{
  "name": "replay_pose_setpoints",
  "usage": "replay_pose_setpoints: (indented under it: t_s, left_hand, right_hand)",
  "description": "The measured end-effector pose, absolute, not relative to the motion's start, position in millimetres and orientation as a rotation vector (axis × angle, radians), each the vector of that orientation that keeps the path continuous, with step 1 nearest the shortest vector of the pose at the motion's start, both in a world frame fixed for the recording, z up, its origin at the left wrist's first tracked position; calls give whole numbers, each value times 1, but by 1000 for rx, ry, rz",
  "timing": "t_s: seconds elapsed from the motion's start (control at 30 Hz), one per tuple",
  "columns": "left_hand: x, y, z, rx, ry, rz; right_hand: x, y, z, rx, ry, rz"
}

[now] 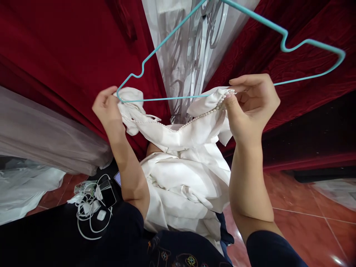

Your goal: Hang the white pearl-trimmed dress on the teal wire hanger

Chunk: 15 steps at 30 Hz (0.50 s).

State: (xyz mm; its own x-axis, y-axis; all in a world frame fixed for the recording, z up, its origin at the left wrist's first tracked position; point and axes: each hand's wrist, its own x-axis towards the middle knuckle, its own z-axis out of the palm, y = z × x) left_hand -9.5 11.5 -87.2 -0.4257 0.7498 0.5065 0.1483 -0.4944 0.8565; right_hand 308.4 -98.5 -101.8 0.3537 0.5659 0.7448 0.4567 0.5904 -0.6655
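Embroidered navy shirt fabric [180,250] lies closest. At left, a white cable tangle [86,207] could catch the skirt [191,196] if it slid sideways. The left hand [108,107] pinches one shoulder of the white dress [158,132], which hangs in folds between both hands; a slack pinch might drop it. Its pearl trim [174,131], pinched opposite by the right hand [251,107], could snag if tugged against the turquoise hanger [254,16].

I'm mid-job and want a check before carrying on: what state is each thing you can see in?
Left hand: fingers bent, gripping the dress beside the hanger's end
Right hand: pinching the dress's beaded edge
Dress: top spread between the hands, rest bunched up
Hanger: tilted, one end bare beyond the right hand
Cable: loosely coiled
Red curtain: hanging in folds
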Motion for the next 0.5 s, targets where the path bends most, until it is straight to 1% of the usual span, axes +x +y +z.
replay_pose_setpoints:
  t_s: [0.13, 0.23, 0.3, 0.4, 0.43, 0.5]
  left_hand:
    - [-8, 13, -26, 1576, 1241, 2019]
    - [10, 11, 5, 1730, 1179, 1915]
    - [24, 9, 15, 1820, 1093, 1734]
    - [41, -2, 17, 1937, 818, 1441]
    - [46, -9, 14, 1964, 709, 1404]
    - [53, -26, 3, 1919, 558, 1523]
  right_hand:
    - [303, -99, -103, -991, -1264, 78]
    - [297, -98, -106, -938, -1241, 96]
    - [294, -96, -108, -905, -1218, 109]
    - [293, -94, -109, -871, -1194, 110]
    - [293, -93, -109, -865, -1192, 112]
    - [294, -92, -110, -852, -1199, 121]
